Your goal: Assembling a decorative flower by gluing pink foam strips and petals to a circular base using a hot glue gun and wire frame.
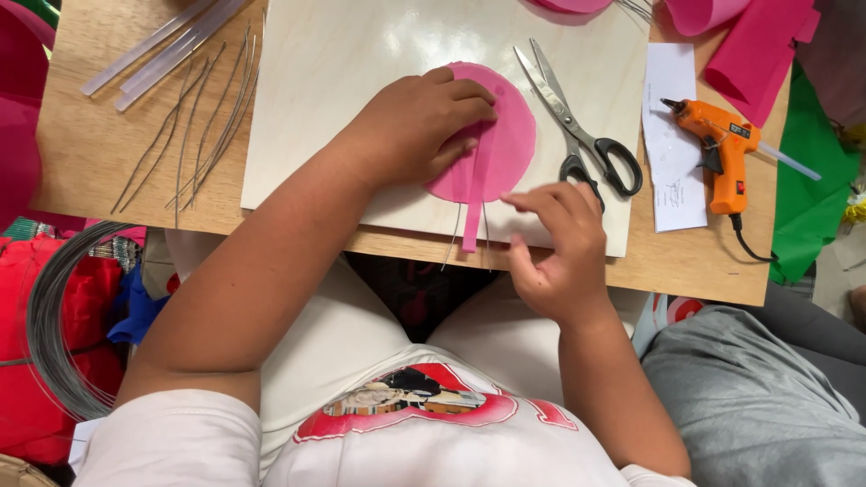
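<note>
Pink foam disc (502, 149) lies under left hand (417, 126) fingers (469, 95).

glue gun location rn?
In the head view, the orange glue gun lies on the table's right side, partly on a white paper sheet, right of the scissors and beyond the right hand.

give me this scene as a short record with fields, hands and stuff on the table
left hand: left hand pressed flat on the pink disc
right hand: right hand open at the board's near edge, holding nothing that shows
strip: pink strip lies down the disc, past the board edge
surface: pale board on a wooden table
right of disc: scissors, shut, then orange glue gun by a white paper
left of board: thin wires, clear glue sticks
</note>
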